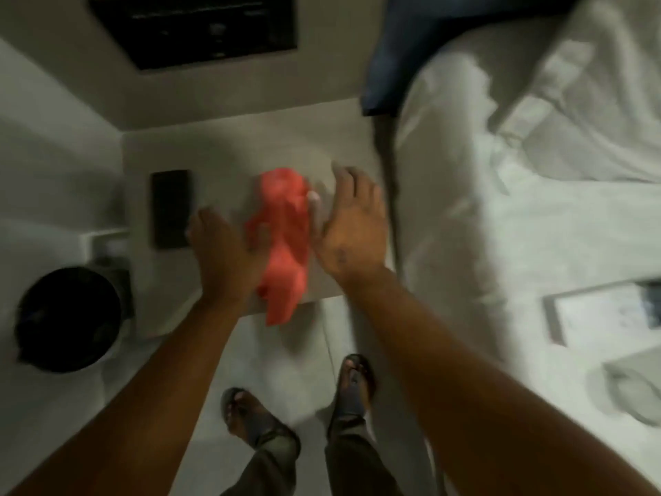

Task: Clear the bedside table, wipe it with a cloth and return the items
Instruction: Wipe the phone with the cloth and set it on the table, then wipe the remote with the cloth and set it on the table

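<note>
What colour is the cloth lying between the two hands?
The crumpled cloth is plain coral red, clearest in the head view.

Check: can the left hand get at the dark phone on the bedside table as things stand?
Probably yes. The left hand is open beside the red cloth, and the dark phone lies flat just to its left on the bedside table with nothing between them. Blur hides whether they already touch.

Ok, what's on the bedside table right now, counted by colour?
Red: 1, the cloth, between the left hand and right hand
Black: 1, a flat phone-like thing on the table
Total: 2; blur may hide small things.
</note>
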